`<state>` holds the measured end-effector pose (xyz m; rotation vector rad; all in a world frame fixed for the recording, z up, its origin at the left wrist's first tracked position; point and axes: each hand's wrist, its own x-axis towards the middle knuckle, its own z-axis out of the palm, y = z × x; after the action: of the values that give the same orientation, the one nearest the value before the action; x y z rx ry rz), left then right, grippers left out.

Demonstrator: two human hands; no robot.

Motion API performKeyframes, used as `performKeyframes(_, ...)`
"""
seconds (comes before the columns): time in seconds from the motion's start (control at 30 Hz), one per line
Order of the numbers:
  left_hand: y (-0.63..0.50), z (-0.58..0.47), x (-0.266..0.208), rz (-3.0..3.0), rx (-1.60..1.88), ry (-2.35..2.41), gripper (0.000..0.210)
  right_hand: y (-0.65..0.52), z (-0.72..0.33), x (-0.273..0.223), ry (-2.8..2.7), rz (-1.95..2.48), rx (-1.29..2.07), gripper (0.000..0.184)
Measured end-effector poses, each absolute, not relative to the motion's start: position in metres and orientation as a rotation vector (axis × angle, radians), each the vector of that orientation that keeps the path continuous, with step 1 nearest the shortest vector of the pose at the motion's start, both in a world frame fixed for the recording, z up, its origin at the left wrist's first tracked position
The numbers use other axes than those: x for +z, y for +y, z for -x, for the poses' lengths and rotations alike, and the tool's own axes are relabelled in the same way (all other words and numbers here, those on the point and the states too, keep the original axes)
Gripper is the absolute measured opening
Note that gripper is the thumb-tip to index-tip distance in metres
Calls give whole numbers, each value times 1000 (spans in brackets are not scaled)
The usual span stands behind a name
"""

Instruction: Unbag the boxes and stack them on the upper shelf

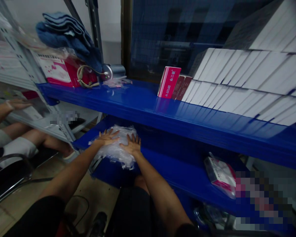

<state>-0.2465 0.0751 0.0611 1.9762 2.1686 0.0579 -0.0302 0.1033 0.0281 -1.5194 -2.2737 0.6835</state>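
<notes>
A pile of clear plastic film or bags (115,152) lies on the lower blue shelf (167,164), near its left end. My left hand (108,137) rests flat on the pile's upper left, fingers spread. On its right side lies my right hand (133,144), also flat with the fingers apart. Both palms press on the plastic, and neither hand is closed round anything. What the plastic is exactly, and whether something lies inside it, I cannot make out.
White boxes (249,69) are stacked on the upper blue shelf (128,102), beside a red box (169,82). Folded blue cloth (66,36) tops a red-and-white carton (61,70). Another box (220,174) sits on the lower shelf. A seated person's hand (19,104) shows at left.
</notes>
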Motion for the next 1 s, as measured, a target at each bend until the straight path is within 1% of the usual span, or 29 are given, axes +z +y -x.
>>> performKeyframes(0.03,75,247,70,-2015,66,2155,71,109,23,32,-2142,1419,765,82)
performKeyframes(0.07,74,246,80,-2064,85,2156,70,114,13,36,-1961,1304,827,69)
performKeyframes(0.1,74,242,90,-2124,114,2167,67,118,1,39,-1823,1241,828,56)
performKeyframes(0.13,74,235,99,-2197,154,2173,62,122,-13,41,-1738,1219,808,49)
performKeyframes(0.2,74,210,113,-2393,270,2104,50,122,-48,42,-1634,1226,751,44)
performKeyframes(0.27,75,170,121,-2593,438,1886,40,114,-86,40,-1581,1252,694,38)
performKeyframes(0.33,74,120,120,-2708,628,1565,38,99,-125,39,-1576,1296,623,31)
performKeyframes(0.4,71,67,109,-2716,758,1268,39,82,-164,41,-1600,1365,530,26)
performKeyframes(0.47,65,18,89,-2655,754,1105,40,67,-204,47,-1617,1461,417,26)
performKeyframes(0.53,58,-19,64,-2581,705,1098,42,54,-245,54,-1599,1571,301,32)
performKeyframes(0.6,51,-45,39,-2529,701,1162,43,41,-286,57,-1561,1765,123,45)
performKeyframes(0.7,44,-64,10,-2483,769,1256,41,22,-338,49,-1437,2185,-150,68)
performKeyframes(0.77,40,-69,-1,-2455,818,1320,40,11,-359,38,-1377,2357,-215,76)
performKeyframes(0.87,38,-71,-7,-2432,857,1367,38,3,-367,24,-1428,2353,-250,71)
performKeyframes(1.0,37,-72,-6,-2423,872,1386,42,2,-340,16,-1581,2176,-250,64)
